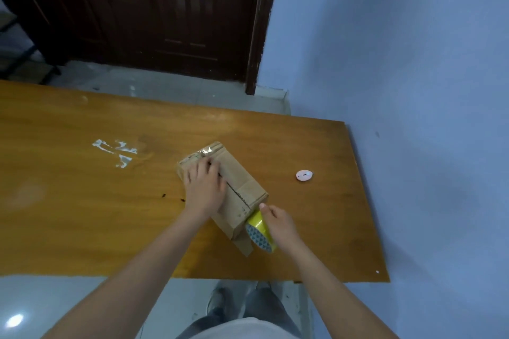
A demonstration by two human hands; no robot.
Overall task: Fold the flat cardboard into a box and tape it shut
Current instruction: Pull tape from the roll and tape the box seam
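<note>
Folded into box form: cardboard box (237,187), lying near the middle of the wooden surface (82,201), top flaps closed along a centre seam. Clear tape visible over the far end; seam toward the near end apparently untaped, so sealing judged partly done. Left hand (205,187) pressed flat on the flaps, fingers straight, gripping nothing. Right hand (281,224) curled round the yellow tape roll (260,231), held against the box's near end. Loose cardboard flap (243,245) protruding below that end. Nearby: small white disc (304,175), well apart to the right; white residue (115,151) to the left. No obstruction near the seam.
</note>
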